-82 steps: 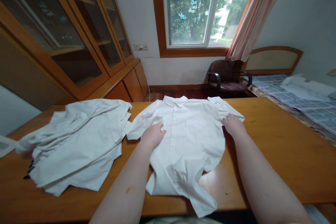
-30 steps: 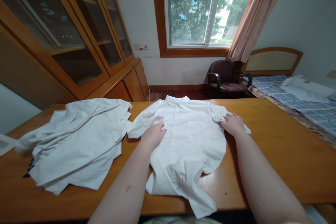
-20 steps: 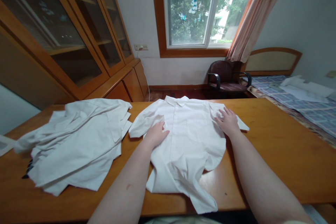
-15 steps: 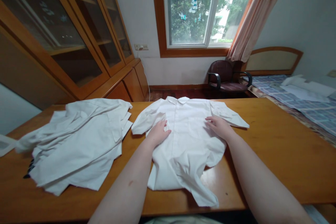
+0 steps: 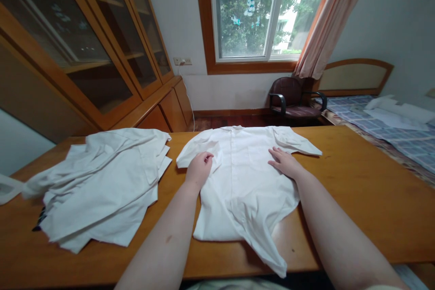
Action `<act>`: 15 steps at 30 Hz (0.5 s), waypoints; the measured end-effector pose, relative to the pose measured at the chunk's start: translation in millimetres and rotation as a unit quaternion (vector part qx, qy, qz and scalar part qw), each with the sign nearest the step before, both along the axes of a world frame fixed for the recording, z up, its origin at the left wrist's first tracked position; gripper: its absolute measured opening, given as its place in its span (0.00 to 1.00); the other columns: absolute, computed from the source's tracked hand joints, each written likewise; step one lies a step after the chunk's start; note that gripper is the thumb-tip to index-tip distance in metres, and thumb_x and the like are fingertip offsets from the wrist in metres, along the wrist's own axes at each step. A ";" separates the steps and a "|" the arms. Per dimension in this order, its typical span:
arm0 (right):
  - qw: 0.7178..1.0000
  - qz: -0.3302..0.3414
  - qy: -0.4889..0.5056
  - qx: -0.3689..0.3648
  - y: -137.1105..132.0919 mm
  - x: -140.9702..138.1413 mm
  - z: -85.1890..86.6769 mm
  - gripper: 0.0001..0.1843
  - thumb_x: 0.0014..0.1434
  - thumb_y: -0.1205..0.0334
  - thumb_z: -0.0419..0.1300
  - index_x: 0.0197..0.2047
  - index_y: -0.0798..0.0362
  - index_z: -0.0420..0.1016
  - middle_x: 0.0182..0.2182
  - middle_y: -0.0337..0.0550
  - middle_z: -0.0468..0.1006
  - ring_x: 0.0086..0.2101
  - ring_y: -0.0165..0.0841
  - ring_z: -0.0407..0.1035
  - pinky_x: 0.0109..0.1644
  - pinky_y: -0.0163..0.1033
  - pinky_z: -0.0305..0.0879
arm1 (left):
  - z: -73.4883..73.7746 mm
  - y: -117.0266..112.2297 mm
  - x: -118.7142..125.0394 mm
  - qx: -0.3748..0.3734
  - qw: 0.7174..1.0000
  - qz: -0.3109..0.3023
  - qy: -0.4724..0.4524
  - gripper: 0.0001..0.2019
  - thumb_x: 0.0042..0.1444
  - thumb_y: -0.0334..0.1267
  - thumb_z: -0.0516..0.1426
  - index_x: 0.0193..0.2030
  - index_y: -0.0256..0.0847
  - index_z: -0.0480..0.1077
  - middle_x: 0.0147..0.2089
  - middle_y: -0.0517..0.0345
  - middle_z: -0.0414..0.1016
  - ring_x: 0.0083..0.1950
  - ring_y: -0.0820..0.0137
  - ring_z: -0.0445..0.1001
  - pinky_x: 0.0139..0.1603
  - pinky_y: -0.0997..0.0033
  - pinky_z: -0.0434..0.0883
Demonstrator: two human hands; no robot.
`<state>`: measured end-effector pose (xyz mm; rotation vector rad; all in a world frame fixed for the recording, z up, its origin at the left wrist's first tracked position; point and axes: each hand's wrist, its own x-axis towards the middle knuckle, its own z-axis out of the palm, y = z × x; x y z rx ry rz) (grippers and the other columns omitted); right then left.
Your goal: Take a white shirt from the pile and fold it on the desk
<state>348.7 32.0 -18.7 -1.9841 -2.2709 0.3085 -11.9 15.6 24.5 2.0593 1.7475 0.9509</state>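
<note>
Head view: at the far left, well out from the left hand (image 5: 200,168), a pale object (image 5: 9,189) shows at the border, too cut off to identify. Nearer that hand, but apart from it, white garments (image 5: 108,186) lie in a crumpled heap, with a dark patterned bit (image 5: 40,219) peeking out at the heap's outer side. Beyond them stands a glass-doored cabinet (image 5: 102,45). The left hand has its fingers curled on the white shirt (image 5: 254,181), just below the nearer sleeve; whether cloth is pinched in them I cannot tell. The shirt lies front up on the wooden table (image 5: 360,195) between and under both hands, its button strip running between them and its neck end at the far table edge. Closer to the person than either hand, the hem is creased, one corner twisted toward the near edge. The right hand lies palm down on the shirt, fingers spread and holding nothing, the other sleeve stretching out beyond it. Farther off past this hand are a dark red armchair (image 5: 294,99) and, rightmost, a bed (image 5: 394,145) with a checked cover.
</note>
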 end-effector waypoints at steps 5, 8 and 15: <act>0.999 -0.017 0.022 0.020 0.7 -2.2 -2.2 0.32 0.59 0.48 0.53 0.63 0.52 0.59 0.64 0.49 0.54 0.63 0.41 0.46 0.64 0.46 0.46 | 16.9 -4.8 -23.1 -0.118 0.964 0.182 0.152 0.17 0.57 0.45 0.46 0.39 0.37 0.71 0.40 0.43 0.75 0.43 0.55 0.73 0.42 0.60 0.68; 0.996 -0.077 0.005 0.038 0.4 -3.2 0.8 0.30 0.57 0.47 0.55 0.60 0.51 0.64 0.63 0.50 0.58 0.63 0.43 0.48 0.62 0.47 0.49 | 15.8 -4.8 -29.0 -0.262 0.932 0.146 0.205 0.23 0.56 0.53 0.45 0.38 0.36 0.72 0.43 0.38 0.75 0.45 0.51 0.73 0.42 0.58 0.68; 0.954 -0.289 -0.023 0.076 -9.2 -0.2 23.8 0.25 0.56 0.50 0.55 0.53 0.55 0.70 0.53 0.56 0.68 0.52 0.47 0.63 0.53 0.49 0.61 | 2.1 -2.9 -10.2 -0.254 0.952 0.099 0.138 0.25 0.50 0.53 0.53 0.50 0.38 0.68 0.50 0.42 0.74 0.49 0.54 0.73 0.43 0.65 0.67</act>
